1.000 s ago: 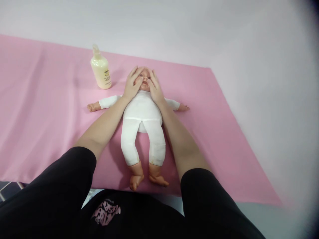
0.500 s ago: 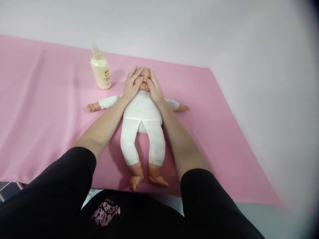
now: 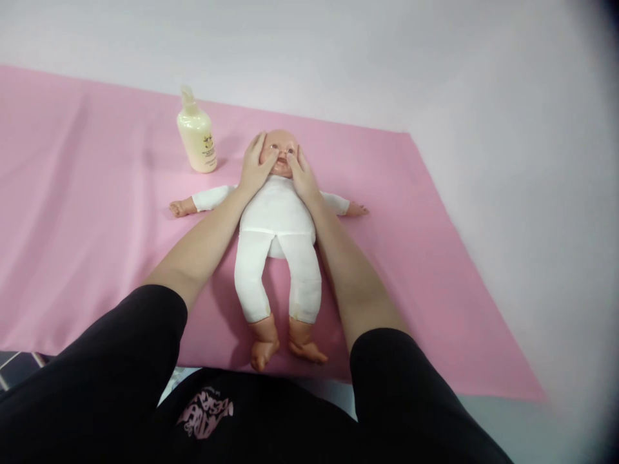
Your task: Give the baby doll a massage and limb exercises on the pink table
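The left hand (image 3: pixel 252 169) and right hand (image 3: pixel 304 179) cup the doll (image 3: pixel 277 209) by its head from either side, each palm unclenched, thumb spread from the fingers and laid on a cheek beside the nose. The doll lies face up on the pink cloth (image 3: pixel 449 303), head at the far end, feet by the near edge, arms out left and right. Far left of its head, a pale yellow pump bottle (image 3: pixel 197 138) stands upright, apart from the left hand.
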`<state>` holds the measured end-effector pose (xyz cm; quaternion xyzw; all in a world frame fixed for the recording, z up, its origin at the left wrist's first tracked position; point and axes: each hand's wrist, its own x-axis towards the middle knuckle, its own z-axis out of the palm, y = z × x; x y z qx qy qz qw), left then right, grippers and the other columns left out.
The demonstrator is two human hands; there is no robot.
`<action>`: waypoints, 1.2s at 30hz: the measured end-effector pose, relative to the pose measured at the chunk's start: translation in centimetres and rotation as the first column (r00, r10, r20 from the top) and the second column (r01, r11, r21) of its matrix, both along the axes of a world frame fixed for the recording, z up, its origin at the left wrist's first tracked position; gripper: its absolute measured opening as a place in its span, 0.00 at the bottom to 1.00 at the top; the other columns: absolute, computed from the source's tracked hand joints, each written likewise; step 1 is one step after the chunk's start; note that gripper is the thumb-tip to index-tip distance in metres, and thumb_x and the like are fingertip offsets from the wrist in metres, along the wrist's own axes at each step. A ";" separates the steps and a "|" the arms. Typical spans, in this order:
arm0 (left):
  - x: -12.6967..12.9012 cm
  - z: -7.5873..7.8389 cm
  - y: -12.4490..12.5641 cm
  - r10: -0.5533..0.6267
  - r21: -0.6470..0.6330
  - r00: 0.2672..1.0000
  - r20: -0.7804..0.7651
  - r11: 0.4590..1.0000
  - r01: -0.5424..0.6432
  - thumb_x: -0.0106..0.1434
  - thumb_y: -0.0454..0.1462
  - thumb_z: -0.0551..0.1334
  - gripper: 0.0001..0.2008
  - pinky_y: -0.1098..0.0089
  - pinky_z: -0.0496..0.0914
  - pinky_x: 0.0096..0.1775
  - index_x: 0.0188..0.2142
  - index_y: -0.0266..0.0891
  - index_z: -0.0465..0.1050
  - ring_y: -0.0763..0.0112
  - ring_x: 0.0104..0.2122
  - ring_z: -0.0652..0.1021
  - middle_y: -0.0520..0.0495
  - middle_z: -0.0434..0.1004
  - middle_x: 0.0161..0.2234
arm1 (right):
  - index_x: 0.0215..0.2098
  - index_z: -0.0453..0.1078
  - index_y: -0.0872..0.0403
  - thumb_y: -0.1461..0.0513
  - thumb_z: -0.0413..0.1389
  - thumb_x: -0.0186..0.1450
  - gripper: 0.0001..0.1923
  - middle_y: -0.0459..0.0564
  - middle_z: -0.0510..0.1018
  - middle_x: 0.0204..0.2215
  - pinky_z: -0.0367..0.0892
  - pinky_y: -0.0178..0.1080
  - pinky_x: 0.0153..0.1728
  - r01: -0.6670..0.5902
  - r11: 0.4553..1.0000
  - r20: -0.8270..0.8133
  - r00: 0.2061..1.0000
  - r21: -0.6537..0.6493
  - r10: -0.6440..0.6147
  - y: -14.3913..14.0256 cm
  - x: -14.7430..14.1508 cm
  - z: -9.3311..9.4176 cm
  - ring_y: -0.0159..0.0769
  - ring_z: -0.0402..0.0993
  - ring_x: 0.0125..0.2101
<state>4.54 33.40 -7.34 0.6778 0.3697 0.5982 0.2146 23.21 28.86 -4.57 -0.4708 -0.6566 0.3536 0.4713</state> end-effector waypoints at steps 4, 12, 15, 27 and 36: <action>0.0 1.3 -1.2 -0.021 0.072 0.995 -0.099 0.997 0.029 0.68 0.71 0.54 0.41 0.43 0.54 0.77 0.66 0.50 0.75 0.46 0.74 0.66 0.41 0.71 0.71 | 0.82 0.47 0.47 0.36 0.46 0.76 0.45 0.39 0.51 0.81 0.36 0.45 0.82 -0.015 0.999 0.038 0.999 0.038 0.014 -1.7 -0.4 1.8 0.37 0.38 0.82; -0.1 1.0 -1.0 -0.017 0.031 0.996 -0.085 0.999 0.020 0.66 0.71 0.57 0.43 0.44 0.53 0.77 0.67 0.49 0.73 0.46 0.75 0.64 0.41 0.69 0.73 | 0.81 0.50 0.46 0.36 0.46 0.77 0.43 0.39 0.53 0.81 0.35 0.46 0.82 -0.025 0.998 0.053 0.998 0.061 0.021 -2.0 -0.4 2.0 0.39 0.36 0.83; -0.1 0.0 0.0 0.013 -0.045 0.999 -0.031 0.999 -0.015 0.62 0.73 0.61 0.46 0.43 0.52 0.77 0.68 0.48 0.71 0.44 0.75 0.64 0.39 0.68 0.73 | 0.83 0.44 0.47 0.36 0.49 0.75 0.47 0.43 0.52 0.81 0.39 0.49 0.82 0.004 1.000 0.004 1.000 -0.023 -0.004 -0.8 -0.2 0.9 0.43 0.40 0.82; -0.1 1.7 -1.7 -0.062 0.094 0.989 -0.137 0.993 0.076 0.70 0.70 0.52 0.40 0.49 0.54 0.77 0.65 0.50 0.76 0.50 0.75 0.64 0.43 0.70 0.72 | 0.79 0.55 0.50 0.36 0.42 0.77 0.43 0.40 0.55 0.80 0.35 0.38 0.82 -0.088 0.971 0.133 0.989 0.221 0.059 -1.9 -0.1 1.6 0.34 0.39 0.82; 0.1 0.1 -0.4 0.026 -0.045 1.000 -0.013 0.999 -0.026 0.65 0.69 0.63 0.41 0.46 0.56 0.77 0.67 0.52 0.71 0.47 0.73 0.67 0.41 0.69 0.72 | 0.83 0.43 0.52 0.37 0.48 0.76 0.48 0.47 0.53 0.81 0.41 0.46 0.81 0.012 0.999 -0.004 1.000 -0.033 -0.012 -1.2 -0.2 1.0 0.39 0.44 0.81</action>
